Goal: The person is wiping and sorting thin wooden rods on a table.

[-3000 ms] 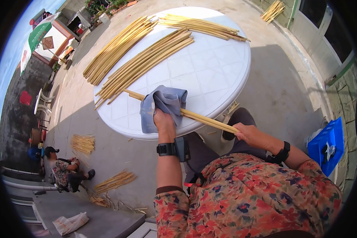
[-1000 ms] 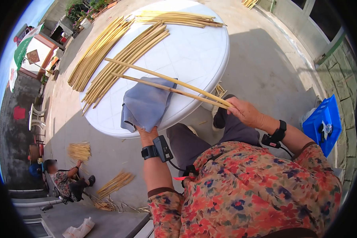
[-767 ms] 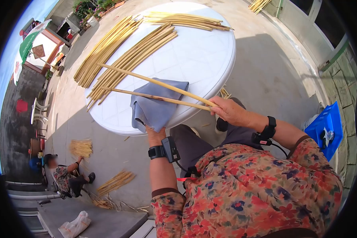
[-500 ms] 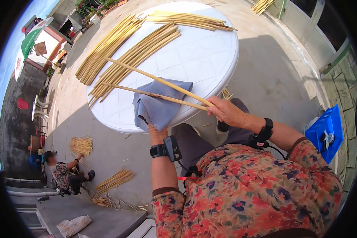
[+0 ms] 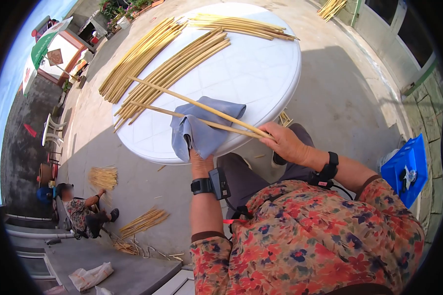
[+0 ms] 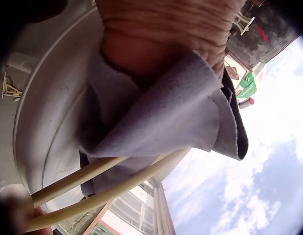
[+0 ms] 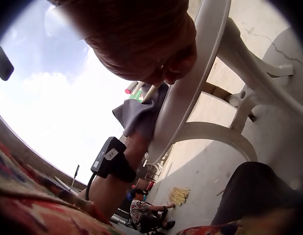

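In the head view, my right hand [image 5: 286,142] grips the near ends of two thin yellow sticks [image 5: 155,108], which spread apart toward the table. A blue-grey cloth [image 5: 206,140] lies under both sticks, one fold rising over the lower one. My left hand [image 5: 201,160] is beneath the cloth at the table's front edge, its fingers hidden, so I cannot tell how they lie. In the left wrist view, the cloth [image 6: 161,117] drapes over that hand [image 6: 166,34] and the sticks [image 6: 92,202] pass behind it.
A round white table [image 5: 261,73] bears several rows of similar sticks [image 5: 138,64]. A blue crate [image 5: 403,169] stands at the right. A seated person [image 5: 81,211] works lower left beside stick piles [image 5: 145,222] on the ground.
Three seconds ago my left hand held the cloth wrapped round the sticks. Since then the cloth has opened out beneath them and the sticks have spread. Lately a cloth fold has risen over the lower stick.
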Motion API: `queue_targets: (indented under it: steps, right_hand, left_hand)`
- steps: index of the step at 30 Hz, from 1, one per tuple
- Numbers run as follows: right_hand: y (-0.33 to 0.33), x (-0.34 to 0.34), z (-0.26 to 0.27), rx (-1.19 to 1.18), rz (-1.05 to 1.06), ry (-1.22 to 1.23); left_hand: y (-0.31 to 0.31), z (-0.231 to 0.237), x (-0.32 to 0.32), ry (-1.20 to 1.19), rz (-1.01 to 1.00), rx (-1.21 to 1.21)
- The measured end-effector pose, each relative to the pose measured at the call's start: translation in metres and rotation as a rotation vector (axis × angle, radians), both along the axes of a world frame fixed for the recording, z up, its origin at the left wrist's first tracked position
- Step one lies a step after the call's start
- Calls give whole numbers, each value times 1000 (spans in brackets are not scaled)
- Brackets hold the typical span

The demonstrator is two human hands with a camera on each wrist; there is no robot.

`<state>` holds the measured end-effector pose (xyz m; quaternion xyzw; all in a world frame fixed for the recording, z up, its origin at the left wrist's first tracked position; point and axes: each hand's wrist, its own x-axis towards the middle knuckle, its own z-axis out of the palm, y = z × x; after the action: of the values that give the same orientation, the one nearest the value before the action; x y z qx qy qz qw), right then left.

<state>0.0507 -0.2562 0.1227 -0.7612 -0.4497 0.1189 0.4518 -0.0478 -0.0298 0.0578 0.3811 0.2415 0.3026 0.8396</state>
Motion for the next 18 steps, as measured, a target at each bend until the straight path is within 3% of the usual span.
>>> queue_targets:
  steps: [4, 6, 8, 12, 18]
  right_hand:
    - [5, -5, -6, -21, -18, -223]
    - [7, -10, -6, -50, -4, -252]
    - [8, -13, -7, -79, 11, -281]
    - [4, -11, -4, -109, 32, -316]
    - [-25, 1, 1, -138, 88, -335]
  left_hand:
    - [-18, 32, 11, -61, 43, -84]
    - [-19, 35, 22, -80, 62, -120]
    - [-18, 35, 33, -55, 156, 49]
    - [-25, 49, 38, -70, 191, -145]
    - [-16, 47, 42, -98, 218, -68]
